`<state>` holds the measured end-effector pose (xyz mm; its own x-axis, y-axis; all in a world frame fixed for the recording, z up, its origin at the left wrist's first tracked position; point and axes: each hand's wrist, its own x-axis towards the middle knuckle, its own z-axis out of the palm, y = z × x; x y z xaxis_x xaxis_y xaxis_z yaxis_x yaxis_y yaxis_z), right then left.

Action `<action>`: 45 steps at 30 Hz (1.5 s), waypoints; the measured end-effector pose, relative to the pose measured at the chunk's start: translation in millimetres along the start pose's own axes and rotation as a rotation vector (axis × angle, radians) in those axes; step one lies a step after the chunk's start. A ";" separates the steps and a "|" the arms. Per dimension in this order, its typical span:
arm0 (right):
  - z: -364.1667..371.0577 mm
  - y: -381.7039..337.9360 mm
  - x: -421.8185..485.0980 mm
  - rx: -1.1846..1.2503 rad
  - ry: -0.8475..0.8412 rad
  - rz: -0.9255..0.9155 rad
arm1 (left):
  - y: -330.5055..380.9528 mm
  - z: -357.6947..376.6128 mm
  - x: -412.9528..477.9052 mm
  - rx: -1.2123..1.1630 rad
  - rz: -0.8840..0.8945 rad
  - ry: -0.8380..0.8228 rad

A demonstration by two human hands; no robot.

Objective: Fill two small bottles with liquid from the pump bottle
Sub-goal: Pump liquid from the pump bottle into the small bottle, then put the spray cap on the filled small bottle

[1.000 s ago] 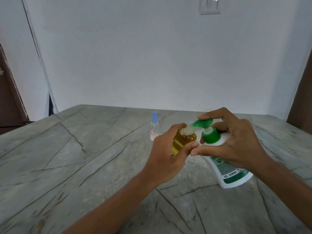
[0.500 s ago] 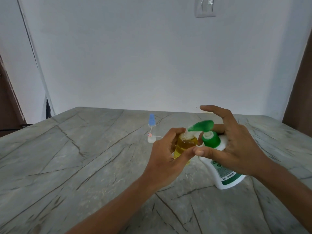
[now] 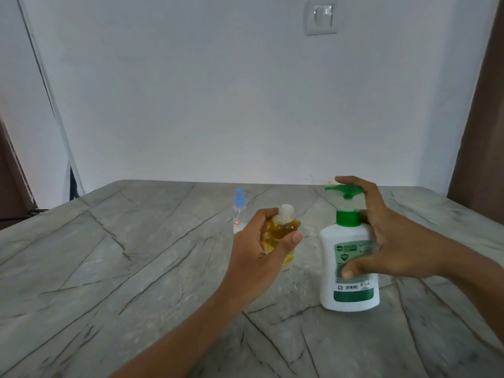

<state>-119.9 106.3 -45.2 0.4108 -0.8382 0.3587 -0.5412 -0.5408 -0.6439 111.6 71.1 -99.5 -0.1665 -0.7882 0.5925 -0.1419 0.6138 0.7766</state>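
Note:
My left hand grips a small clear bottle of yellow liquid, upright, its open neck holding white foam. A white pump bottle with a green pump head stands upright on the table to its right. My right hand wraps around the pump bottle's far side, thumb on the label and a finger resting over the raised pump head. The nozzle points left and stands apart from the small bottle. Farther back stands a second small clear bottle with a blue spray top.
The grey marble table runs to a white wall. A wall switch is mounted high up. Brown door frames flank the scene at the far left and right.
The pump bottle went from tilted toward the small bottle to standing upright. My left hand drew the small yellow bottle away to the left of the nozzle. The pump head has risen.

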 end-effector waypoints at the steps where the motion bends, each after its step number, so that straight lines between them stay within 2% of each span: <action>1: -1.9 2.1 -1.0 0.028 -0.001 0.010 | -0.9 -0.7 0.5 -0.005 -0.007 0.015; 4: -5.2 7.8 1.3 0.040 0.074 0.015 | -3.4 -3.4 2.3 -0.007 -0.025 0.062; 9: -16.8 19.0 16.3 0.083 0.335 0.032 | -5.4 -9.6 6.6 -0.023 -0.060 0.115; 11: -22.2 25.9 25.7 0.047 0.379 0.038 | -8.5 -11.4 8.3 -0.039 -0.091 0.132; 16: -25.9 47.1 53.3 -0.160 0.336 0.097 | -14.7 -13.5 11.0 -0.047 -0.137 0.156; 20: -26.6 64.2 66.0 -0.234 0.303 0.186 | -19.0 -13.4 11.2 -0.062 -0.156 0.149; 26: -36.3 77.2 71.6 -0.210 0.274 0.251 | -22.3 -14.1 12.3 -0.076 -0.169 0.132; 35: -37.9 83.5 63.9 -0.202 0.277 0.251 | -28.8 -18.0 13.0 -0.075 -0.183 0.141; 38: -35.9 77.7 52.9 -0.226 0.464 0.176 | -29.2 -20.6 12.8 -0.085 -0.193 0.152; 42: -14.8 48.7 32.7 -0.418 0.724 -0.038 | -27.5 -21.7 12.7 -0.063 -0.212 0.176; 43: -6.8 37.2 29.6 -0.446 0.720 -0.072 | -27.1 -21.3 12.2 -0.055 -0.217 0.181; 45: 9.8 17.0 28.8 -0.464 0.604 -0.113 | -29.1 -20.7 11.7 -0.038 -0.231 0.187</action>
<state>-110.0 73.6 -52.5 0.0822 -0.5965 0.7984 -0.8271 -0.4878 -0.2793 134.0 43.2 -110.7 0.0492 -0.9035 0.4259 -0.1176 0.4182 0.9007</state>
